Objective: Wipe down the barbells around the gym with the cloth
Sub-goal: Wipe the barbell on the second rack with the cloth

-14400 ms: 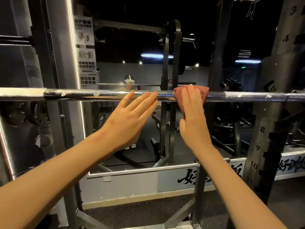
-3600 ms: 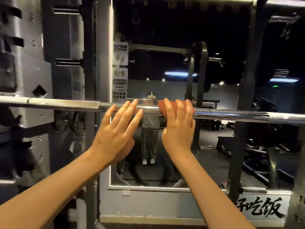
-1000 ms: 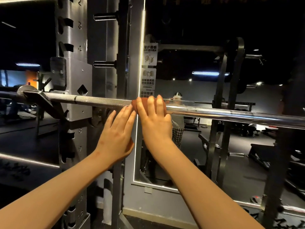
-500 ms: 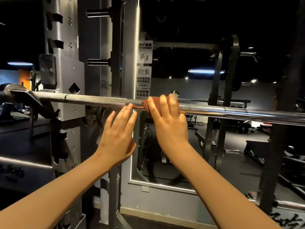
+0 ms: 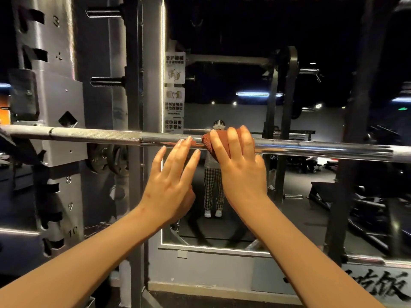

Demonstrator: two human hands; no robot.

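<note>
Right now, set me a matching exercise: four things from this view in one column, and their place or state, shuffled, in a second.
Column one:
1. left hand
2. right hand
3. cloth
4. barbell

Column two:
a. rust-red, draped over the barbell
b. lies level across the rack
c. presses the cloth, fingers straight
d. holds nothing, bare fingertips at the barbell left of the cloth

Pairs: 1-d, 2-c, 3-a, 4-b
</note>
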